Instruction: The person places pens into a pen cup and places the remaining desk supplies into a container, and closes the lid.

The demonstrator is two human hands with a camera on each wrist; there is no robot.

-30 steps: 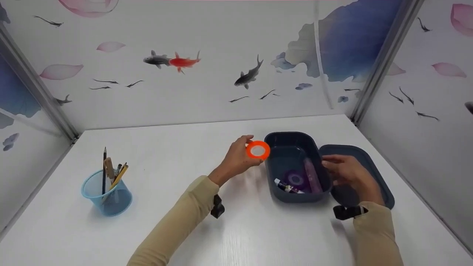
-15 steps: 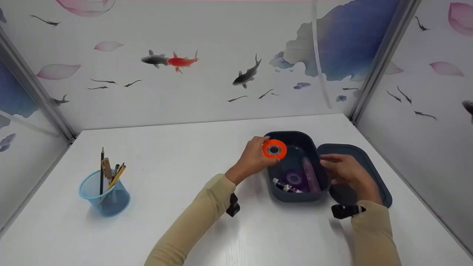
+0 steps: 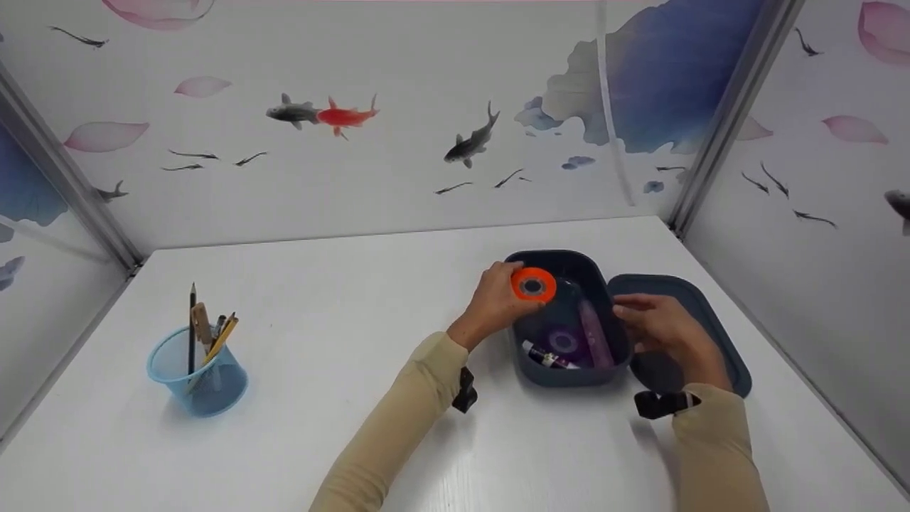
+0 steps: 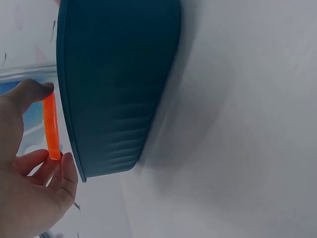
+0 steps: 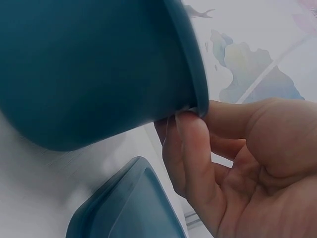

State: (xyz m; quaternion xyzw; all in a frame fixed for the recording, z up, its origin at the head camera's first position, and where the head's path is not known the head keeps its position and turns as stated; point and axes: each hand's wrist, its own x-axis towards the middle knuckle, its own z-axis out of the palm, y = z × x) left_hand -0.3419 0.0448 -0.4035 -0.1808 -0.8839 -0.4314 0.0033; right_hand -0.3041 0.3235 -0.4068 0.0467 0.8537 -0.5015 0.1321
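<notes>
My left hand (image 3: 498,299) pinches an orange tape roll (image 3: 515,286) by its edge, thumb on one side and fingers on the other, over the left part of a dark blue box (image 3: 526,373). In the left wrist view the orange tape roll (image 4: 51,129) appears edge-on, beside the rim of the box. My right hand (image 3: 672,331) holds the box at its right rim; in the right wrist view its fingertips (image 5: 192,126) press under the rim. Inside the box lie a purple disc (image 3: 564,341), a small white-and-dark tube (image 3: 547,355) and a long pink-purple object (image 3: 594,334).
A dark blue lid (image 3: 700,313) lies on the white table right of the box, partly under my right hand. At the left stands a light blue mesh pen cup (image 3: 206,384) with pencils and other sticks. Printed wall panels border the table (image 3: 320,306).
My left hand has moved right with the orange tape roll, from beside the box's left rim to over its interior. My right hand stays at the right rim. The view has shifted slightly.
</notes>
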